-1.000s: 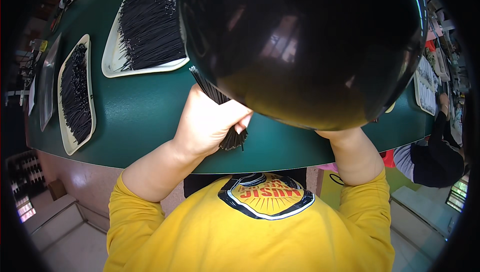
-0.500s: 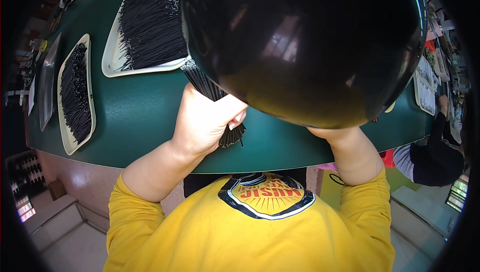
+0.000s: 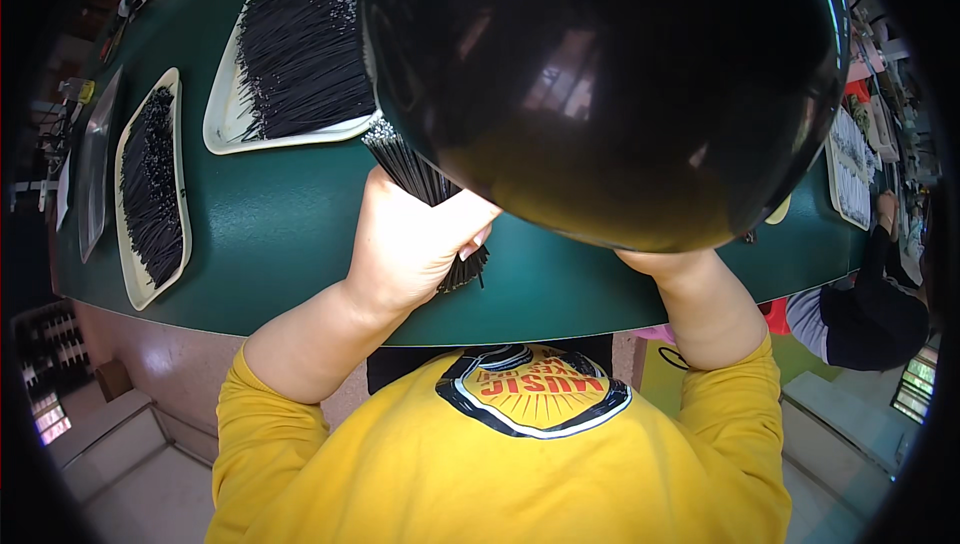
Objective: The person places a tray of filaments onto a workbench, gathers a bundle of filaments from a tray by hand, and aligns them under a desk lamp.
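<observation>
My left hand (image 3: 405, 244) is wrapped round a bundle of thin black wires (image 3: 408, 166). The wires' silvery tips point up and away from me, and their loose black ends stick out below the fist. Over the middle and right of the view looms a large glossy black dome (image 3: 610, 94), which hides whatever lies beneath it. Only the wrist and heel of my right hand (image 3: 668, 262) show under the dome's lower rim; its fingers are hidden. Just beyond the bundle is a white tray (image 3: 225, 134) piled with similar black wires (image 3: 305, 54).
A narrower tray (image 3: 135, 279) of short black wires stands at the left, beside a clear plastic lid or tray (image 3: 97, 169). The green table (image 3: 270, 234) curves toward me. At the far right are a tray of pale parts (image 3: 850, 169) and another person's arm (image 3: 882, 229).
The wire bundle and my left hand have shifted very slightly, and its silvery tips show a little more. Otherwise the scene looks the same.
</observation>
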Tool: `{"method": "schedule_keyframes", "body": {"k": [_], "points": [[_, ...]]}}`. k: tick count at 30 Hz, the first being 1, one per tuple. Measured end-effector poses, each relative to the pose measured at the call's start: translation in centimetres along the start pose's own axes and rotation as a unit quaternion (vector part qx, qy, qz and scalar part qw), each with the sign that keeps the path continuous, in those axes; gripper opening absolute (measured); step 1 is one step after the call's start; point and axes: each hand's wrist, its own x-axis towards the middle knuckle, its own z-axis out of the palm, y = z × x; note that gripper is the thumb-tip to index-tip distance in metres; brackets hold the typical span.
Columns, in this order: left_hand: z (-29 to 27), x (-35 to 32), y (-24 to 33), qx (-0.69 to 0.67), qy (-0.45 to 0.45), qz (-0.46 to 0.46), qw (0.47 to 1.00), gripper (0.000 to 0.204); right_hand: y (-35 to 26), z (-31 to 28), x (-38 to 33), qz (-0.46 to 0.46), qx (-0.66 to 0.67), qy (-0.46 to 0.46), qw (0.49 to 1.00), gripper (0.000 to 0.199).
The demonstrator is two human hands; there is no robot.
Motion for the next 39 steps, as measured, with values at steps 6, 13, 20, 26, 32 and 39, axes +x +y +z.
{"method": "schedule_keyframes", "body": {"k": [6,13,20,26,32,39], "points": [[0.0,0.1,-0.1,-0.019,-0.008,-0.032,0.999,0.008,1.1,1.2,-0.3,-0.03,0.039,0.065,0.997,0.014],[-0.3,0.2,-0.5,-0.094,-0.071,-0.065,0.991,0.006,1.8,-0.6,-0.5,0.089,0.238,-0.077,0.964,0.015],[-0.3,0.2,-0.2,-0.215,-0.125,-0.117,0.962,0.008,1.9,-0.7,-1.6,0.221,0.482,0.024,0.848,0.028],[0.0,0.0,0.3,-0.237,-0.13,-0.177,0.946,0.008,2.4,1.1,-0.7,0.078,0.208,-0.034,0.974,0.029],[-0.1,0.2,-0.2,-0.159,-0.142,-0.121,0.969,0.006,3.8,0.6,-1.5,-0.031,0.026,0.022,0.999,0.029],[0.0,0.1,0.0,-0.158,-0.126,-0.114,0.973,0.006,2.4,0.7,-1.7,0.196,0.371,0.055,0.906,0.022]]}}
